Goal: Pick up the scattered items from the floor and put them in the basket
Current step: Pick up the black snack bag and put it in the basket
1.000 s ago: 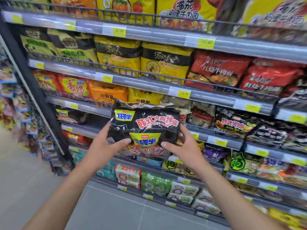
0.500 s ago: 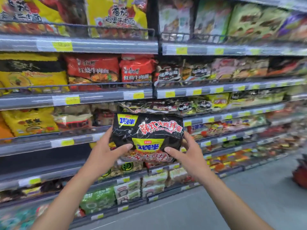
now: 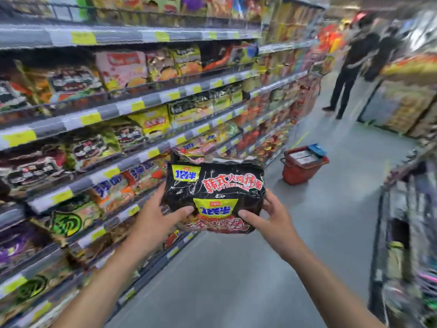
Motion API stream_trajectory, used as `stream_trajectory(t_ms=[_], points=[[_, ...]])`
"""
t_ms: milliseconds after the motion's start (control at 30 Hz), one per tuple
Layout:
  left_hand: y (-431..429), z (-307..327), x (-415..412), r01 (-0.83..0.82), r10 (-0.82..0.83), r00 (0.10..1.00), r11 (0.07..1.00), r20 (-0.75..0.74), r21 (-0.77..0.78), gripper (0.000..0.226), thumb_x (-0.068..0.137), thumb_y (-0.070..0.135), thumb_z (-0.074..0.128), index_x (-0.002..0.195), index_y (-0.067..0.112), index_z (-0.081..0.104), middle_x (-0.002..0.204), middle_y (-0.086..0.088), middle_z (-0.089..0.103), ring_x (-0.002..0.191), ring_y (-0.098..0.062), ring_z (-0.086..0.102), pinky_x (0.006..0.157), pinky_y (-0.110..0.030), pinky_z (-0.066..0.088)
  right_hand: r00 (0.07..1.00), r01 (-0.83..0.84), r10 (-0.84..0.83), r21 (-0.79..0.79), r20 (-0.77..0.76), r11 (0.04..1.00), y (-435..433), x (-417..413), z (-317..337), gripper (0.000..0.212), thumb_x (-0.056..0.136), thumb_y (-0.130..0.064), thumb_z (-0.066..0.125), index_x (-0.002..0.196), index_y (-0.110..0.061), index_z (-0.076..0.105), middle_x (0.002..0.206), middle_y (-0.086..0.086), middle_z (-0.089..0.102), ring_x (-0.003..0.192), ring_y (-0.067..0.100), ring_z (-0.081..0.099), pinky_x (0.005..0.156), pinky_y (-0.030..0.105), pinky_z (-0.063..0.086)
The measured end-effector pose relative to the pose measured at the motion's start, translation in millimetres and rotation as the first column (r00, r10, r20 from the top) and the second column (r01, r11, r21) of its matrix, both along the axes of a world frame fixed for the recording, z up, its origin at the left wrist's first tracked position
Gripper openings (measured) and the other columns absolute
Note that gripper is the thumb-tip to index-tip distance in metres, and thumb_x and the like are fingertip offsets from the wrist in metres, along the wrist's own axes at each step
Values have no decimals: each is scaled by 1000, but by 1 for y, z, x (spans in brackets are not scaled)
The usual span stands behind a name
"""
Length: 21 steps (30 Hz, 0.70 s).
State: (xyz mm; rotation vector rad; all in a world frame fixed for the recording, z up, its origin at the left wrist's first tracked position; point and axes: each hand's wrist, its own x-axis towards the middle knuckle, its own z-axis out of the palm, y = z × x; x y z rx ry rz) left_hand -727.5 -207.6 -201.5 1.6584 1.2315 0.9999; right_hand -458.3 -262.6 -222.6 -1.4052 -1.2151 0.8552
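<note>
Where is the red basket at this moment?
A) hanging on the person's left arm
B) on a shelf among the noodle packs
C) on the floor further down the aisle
C: the red basket stands on the grey floor ahead, past the held black noodle pack.

Grey floor [image 3: 236, 280]: a red basket [image 3: 298, 174] stands on it, mid-aisle. Left of the basket, long shelves [image 3: 151, 100] run past, every tier packed with noodle packets [image 3: 152, 123]. Beyond the basket, two people [image 3: 350, 67] stand on the floor.
</note>
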Motion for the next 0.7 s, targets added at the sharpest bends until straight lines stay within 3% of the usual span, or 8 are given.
stream_trajectory(t_ms=[67,167,333,400,600,700], points=[[12,-5,41,62,-62,998,998,2,-1,62,74,45,87,130,37,59,112,12,74,99,-13,71,91,-41,57,997,75,-75,-25,-5,997,-9,38,-6,67,78,-20,89,137,-28,60,128,-11,71,123,9,62,103,40,54],[28,-13,95,129,-129,992,992,7,0,58,83,15,83,129,36,55,110,25,69,98,16,63,83,-5,45,985,172,-173,-48,-13,984,-16,82,-14,66,78,-20,90,136,-29,61,126,-11,72,122,5,62,94,30,58],[66,-28,167,263,-263,965,964,15,-35,56,84,9,79,131,27,54,102,31,68,93,21,60,75,1,41,958,286,-287,-67,-11,956,-9,135,-21,57,80,-14,87,128,-34,63,121,-20,71,112,-10,61,81,16,57],[87,-35,189,287,-287,958,958,-5,-27,58,83,15,81,135,23,56,106,37,67,99,17,60,78,0,42,949,316,-317,-66,-7,947,2,152,-26,57,80,-13,87,127,-34,63,123,-19,71,112,-8,62,84,20,58],[170,-44,251,383,-381,924,921,36,-68,62,83,21,82,137,36,54,121,22,68,112,10,60,97,-21,49,917,396,-397,-63,-17,916,65,204,-41,61,79,-11,89,131,-28,63,132,-8,68,123,8,63,96,38,57],[217,-45,278,437,-438,899,897,5,-71,59,83,27,82,126,53,51,116,35,65,111,15,57,95,-23,48,899,433,-436,-72,-33,898,100,228,-43,61,77,-6,88,130,-26,64,129,-7,71,121,5,64,91,26,58]])
